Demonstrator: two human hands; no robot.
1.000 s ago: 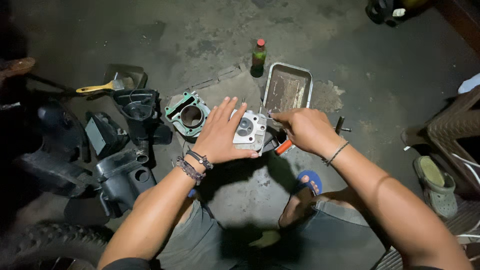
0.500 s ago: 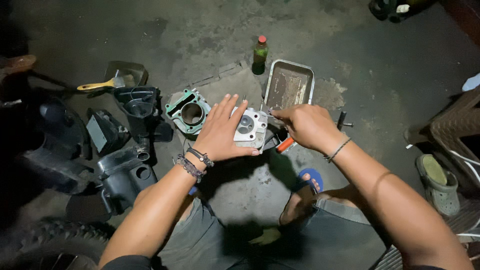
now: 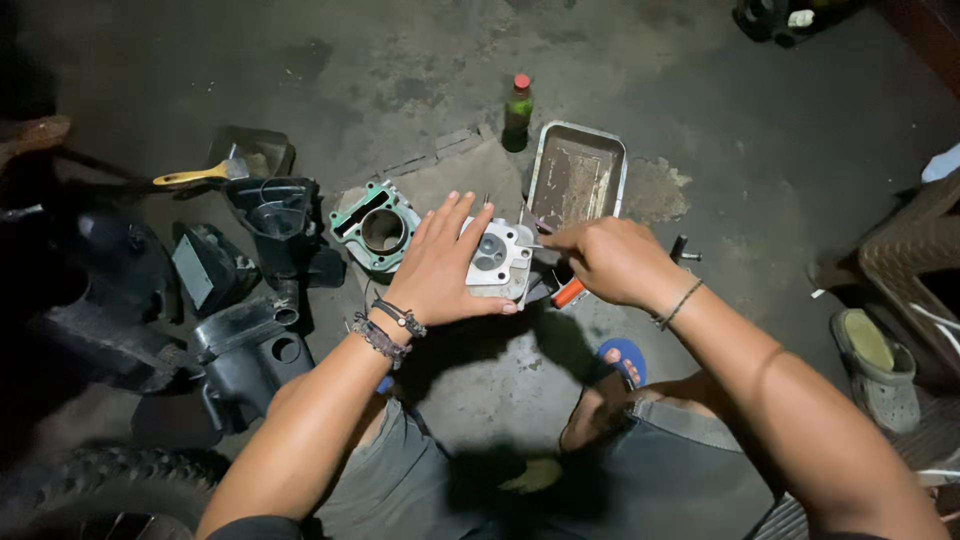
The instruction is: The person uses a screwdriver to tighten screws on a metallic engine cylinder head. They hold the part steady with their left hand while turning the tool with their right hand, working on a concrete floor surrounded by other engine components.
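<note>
Concrete floor (image 3: 400,70), stained; left hand (image 3: 440,265) flat on cylinder head (image 3: 498,258), right hand (image 3: 610,262) clutching tool (image 3: 566,293).

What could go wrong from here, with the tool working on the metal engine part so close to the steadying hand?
1. The left hand lies flat on the cylinder head while the right hand works a thin orange-handled tool toward it; a slip might jab the fingers.
2. The cylinder head rests unclamped on the floor, so it may shift under pressure.
3. Lighting is dim and the metal tray, cylinder block and bottle crowd close; small bits could get lost or the bottle tipped.
</note>
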